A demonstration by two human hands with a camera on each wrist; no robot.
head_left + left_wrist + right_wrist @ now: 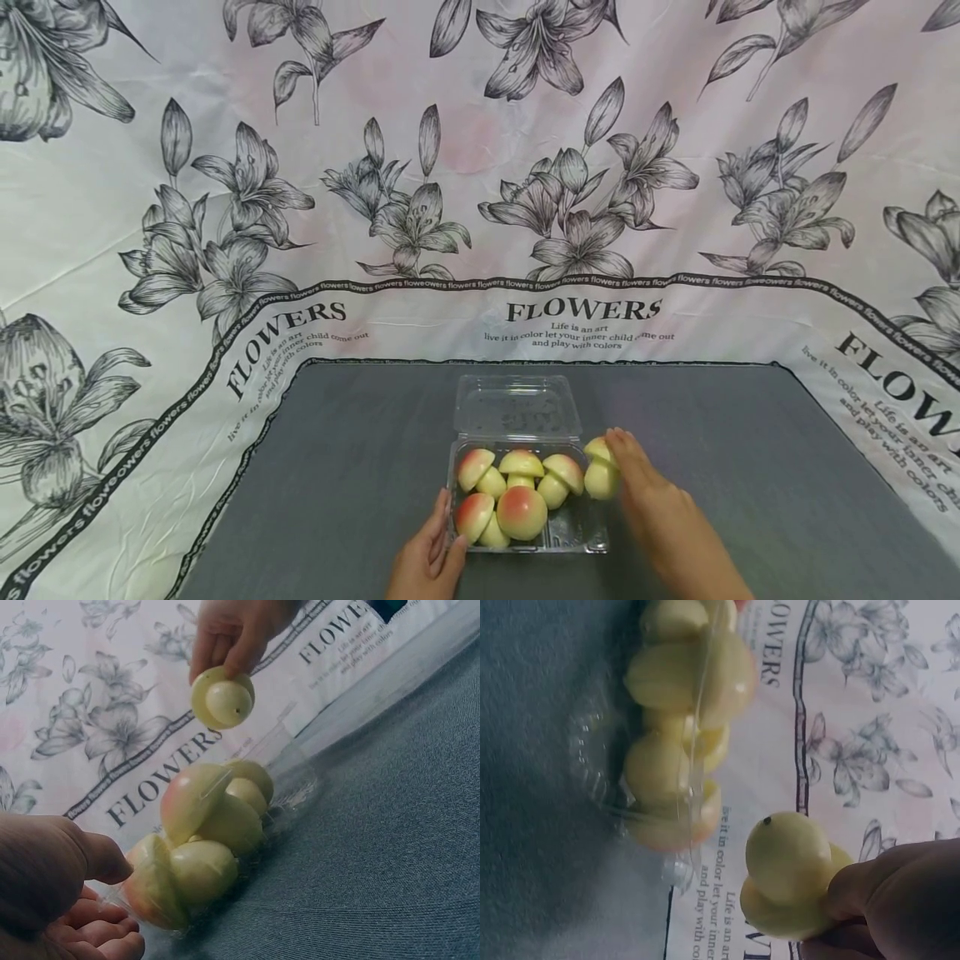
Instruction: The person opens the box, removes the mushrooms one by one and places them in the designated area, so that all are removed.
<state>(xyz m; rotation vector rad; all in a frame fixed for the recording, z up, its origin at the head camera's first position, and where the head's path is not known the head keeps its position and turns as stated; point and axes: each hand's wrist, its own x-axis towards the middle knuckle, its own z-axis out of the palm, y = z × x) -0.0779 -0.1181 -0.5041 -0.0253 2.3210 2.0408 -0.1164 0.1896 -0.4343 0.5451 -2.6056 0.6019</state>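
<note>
A clear plastic clamshell box (585, 533) lies on the grey table with its lid (517, 404) folded back, away from me. Several yellow-green toy mushrooms with red-tinged caps sit in it; one near the front (522, 512) shows its cap facing up. My left hand (429, 557) grips the box's left wall, thumb at the rim and fingers outside, as the left wrist view shows. Another toy mushroom (787, 855) is pinched between thumb and fingers of my right hand (660, 508). It is raised beside the right edge of the box, stem towards me.
The grey cloth-covered table (337, 467) spreads out on both sides of the box. Behind it and at the sides hangs a white curtain (420, 325) with printed lilies and lettering.
</note>
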